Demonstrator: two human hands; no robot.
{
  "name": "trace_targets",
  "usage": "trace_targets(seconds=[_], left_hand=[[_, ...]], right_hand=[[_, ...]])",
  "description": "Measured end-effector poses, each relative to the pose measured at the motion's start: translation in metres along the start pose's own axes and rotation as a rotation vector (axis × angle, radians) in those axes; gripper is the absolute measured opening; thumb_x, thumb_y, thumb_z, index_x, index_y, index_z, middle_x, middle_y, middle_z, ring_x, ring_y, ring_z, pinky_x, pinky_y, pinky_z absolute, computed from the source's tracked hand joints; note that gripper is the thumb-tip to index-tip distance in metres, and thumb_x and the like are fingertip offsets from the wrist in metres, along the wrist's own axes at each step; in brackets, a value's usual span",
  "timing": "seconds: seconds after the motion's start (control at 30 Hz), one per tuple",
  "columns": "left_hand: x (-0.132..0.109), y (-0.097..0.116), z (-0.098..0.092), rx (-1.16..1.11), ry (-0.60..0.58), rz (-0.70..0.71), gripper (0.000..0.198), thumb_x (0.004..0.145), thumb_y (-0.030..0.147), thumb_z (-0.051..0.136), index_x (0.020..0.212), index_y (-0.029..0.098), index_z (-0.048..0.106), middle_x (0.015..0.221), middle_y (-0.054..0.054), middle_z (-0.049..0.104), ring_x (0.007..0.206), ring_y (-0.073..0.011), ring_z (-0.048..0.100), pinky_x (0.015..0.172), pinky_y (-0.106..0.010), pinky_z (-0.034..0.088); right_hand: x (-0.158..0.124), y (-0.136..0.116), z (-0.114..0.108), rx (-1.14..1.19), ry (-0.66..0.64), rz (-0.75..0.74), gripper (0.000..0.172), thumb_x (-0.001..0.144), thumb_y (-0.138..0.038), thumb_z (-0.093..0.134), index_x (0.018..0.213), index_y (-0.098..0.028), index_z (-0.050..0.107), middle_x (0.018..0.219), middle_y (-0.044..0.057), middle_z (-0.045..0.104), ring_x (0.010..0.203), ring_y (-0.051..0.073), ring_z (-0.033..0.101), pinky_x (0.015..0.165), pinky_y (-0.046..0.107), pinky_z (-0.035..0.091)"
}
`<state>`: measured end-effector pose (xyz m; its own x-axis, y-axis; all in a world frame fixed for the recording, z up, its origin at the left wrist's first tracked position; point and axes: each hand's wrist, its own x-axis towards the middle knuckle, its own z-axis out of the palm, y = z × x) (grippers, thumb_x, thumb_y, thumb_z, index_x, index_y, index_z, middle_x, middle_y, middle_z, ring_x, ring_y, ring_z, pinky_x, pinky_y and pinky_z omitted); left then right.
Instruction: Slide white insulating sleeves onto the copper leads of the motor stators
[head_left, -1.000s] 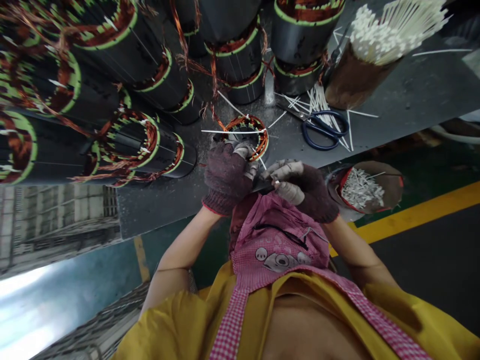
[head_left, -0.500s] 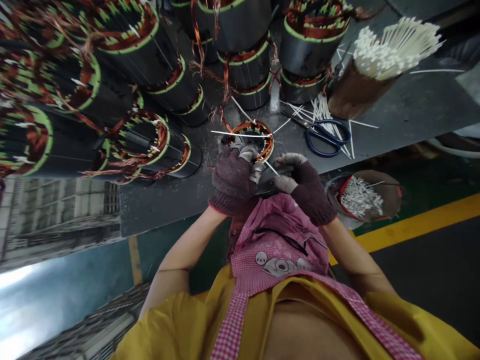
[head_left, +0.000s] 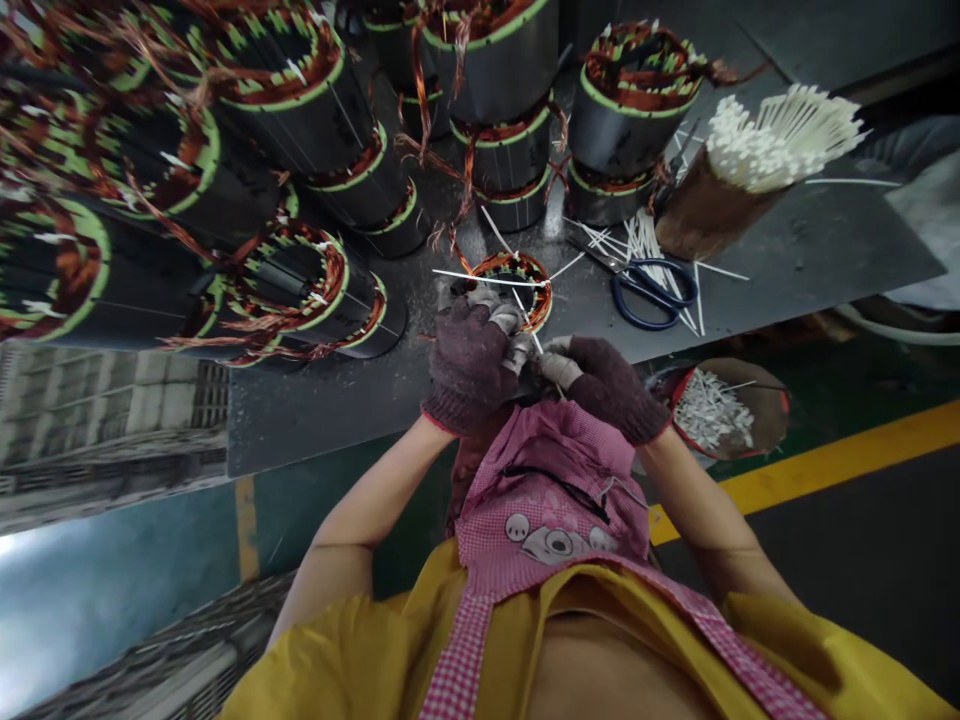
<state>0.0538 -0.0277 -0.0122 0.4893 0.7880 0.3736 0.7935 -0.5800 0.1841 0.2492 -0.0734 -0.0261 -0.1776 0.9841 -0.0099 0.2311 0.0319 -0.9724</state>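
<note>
A small ring of copper windings [head_left: 541, 272] with a green edge stands near the front of the dark table, and several white cable ties stick out around it. My left hand [head_left: 474, 350], in a dark glove with wrapped fingertips, is closed on the near left side of this ring. My right hand [head_left: 596, 380], gloved the same way, is pinched at the ring's near side, by the end of a white tie [head_left: 528, 322] that crosses the rim. Its fingertips lie close to those of my left hand.
Stacked dark cylinders with copper windings [head_left: 289, 130] fill the left and back. To the right are blue-handled scissors [head_left: 654, 293] on loose white ties, a brown holder [head_left: 712, 205] full of ties, and a container of white scraps [head_left: 772, 400] below the table edge.
My right hand has moved in toward the ring and my left hand, its fingers closing at the tie. That tie now reaches across the ring's opening. The whole view has shifted slightly.
</note>
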Motion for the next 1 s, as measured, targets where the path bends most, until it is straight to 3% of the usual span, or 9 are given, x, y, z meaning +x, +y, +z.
trace_targets(seconds=[0.13,0.23,0.3,0.37,0.47,0.53,0.67,0.83,1.0], left_hand=[[-0.005,0.004,0.007,-0.046,0.056,-0.055,0.020,0.104,0.036,0.065,0.119,0.025,0.072,0.126,-0.010,0.081,0.134,-0.0337,0.071,0.123,-0.057,0.055],[-0.009,0.009,0.016,-0.133,0.122,-0.170,0.033,0.104,0.035,0.067,0.134,0.022,0.067,0.137,-0.014,0.078,0.138,-0.0324,0.071,0.123,-0.053,0.057],[-0.009,0.010,0.021,-0.196,0.183,-0.216,0.038,0.104,0.034,0.068,0.140,0.021,0.065,0.138,-0.014,0.078,0.137,-0.0302,0.073,0.121,-0.050,0.060],[-0.008,0.009,0.024,-0.272,0.259,-0.169,0.029,0.104,0.033,0.067,0.132,0.023,0.072,0.130,-0.010,0.082,0.129,-0.0282,0.077,0.116,-0.048,0.063],[-0.004,0.004,0.023,-0.323,0.317,-0.055,0.015,0.105,0.034,0.068,0.109,0.027,0.080,0.115,-0.004,0.087,0.117,-0.0289,0.080,0.114,-0.051,0.063],[-0.002,0.001,0.022,-0.303,0.291,-0.042,0.013,0.103,0.035,0.071,0.103,0.029,0.082,0.113,-0.003,0.087,0.118,-0.0306,0.080,0.117,-0.055,0.060],[-0.002,-0.001,0.024,-0.309,0.274,-0.042,0.012,0.102,0.035,0.073,0.104,0.029,0.083,0.113,-0.005,0.087,0.120,-0.0320,0.078,0.119,-0.059,0.057],[-0.001,-0.002,0.025,-0.287,0.221,-0.048,0.012,0.102,0.033,0.072,0.106,0.032,0.082,0.115,-0.005,0.086,0.122,-0.0323,0.077,0.120,-0.059,0.057],[0.001,-0.001,0.025,-0.259,0.225,-0.049,0.013,0.103,0.038,0.071,0.104,0.033,0.083,0.112,-0.004,0.087,0.120,-0.0321,0.078,0.119,-0.060,0.058]], right_hand=[[0.000,0.001,0.000,-0.074,0.061,0.080,0.029,0.101,-0.038,0.068,0.080,-0.020,0.078,0.073,0.003,0.075,0.069,0.019,0.066,0.067,0.033,0.047],[-0.008,0.006,0.001,0.047,0.161,0.054,0.022,0.096,-0.039,0.078,0.106,-0.019,0.082,0.094,0.007,0.083,0.081,0.022,0.074,0.076,0.035,0.058],[-0.017,0.007,-0.001,0.186,0.159,-0.034,0.042,0.092,-0.043,0.086,0.127,-0.022,0.079,0.110,0.008,0.086,0.092,0.024,0.078,0.083,0.038,0.064],[-0.024,0.006,-0.004,0.254,0.110,-0.119,0.052,0.090,-0.047,0.090,0.135,-0.024,0.077,0.117,0.009,0.086,0.098,0.025,0.081,0.088,0.040,0.067],[-0.024,0.003,-0.007,0.199,0.110,-0.166,0.038,0.096,-0.055,0.084,0.118,-0.024,0.085,0.106,0.007,0.088,0.094,0.025,0.082,0.085,0.039,0.067],[-0.017,0.002,-0.009,0.140,0.114,-0.163,0.040,0.099,-0.062,0.079,0.106,-0.024,0.088,0.097,0.006,0.088,0.088,0.025,0.081,0.082,0.038,0.067],[-0.007,0.004,-0.012,0.060,0.071,-0.159,0.045,0.098,-0.066,0.077,0.099,-0.022,0.088,0.091,0.006,0.087,0.083,0.024,0.080,0.079,0.036,0.066],[-0.009,0.005,-0.012,0.091,0.141,-0.196,0.041,0.098,-0.065,0.078,0.103,-0.025,0.089,0.097,0.006,0.088,0.089,0.025,0.081,0.085,0.038,0.067],[-0.006,0.001,-0.015,0.045,0.140,-0.144,0.036,0.095,-0.059,0.080,0.091,-0.024,0.087,0.083,0.004,0.084,0.076,0.022,0.075,0.073,0.034,0.062]])
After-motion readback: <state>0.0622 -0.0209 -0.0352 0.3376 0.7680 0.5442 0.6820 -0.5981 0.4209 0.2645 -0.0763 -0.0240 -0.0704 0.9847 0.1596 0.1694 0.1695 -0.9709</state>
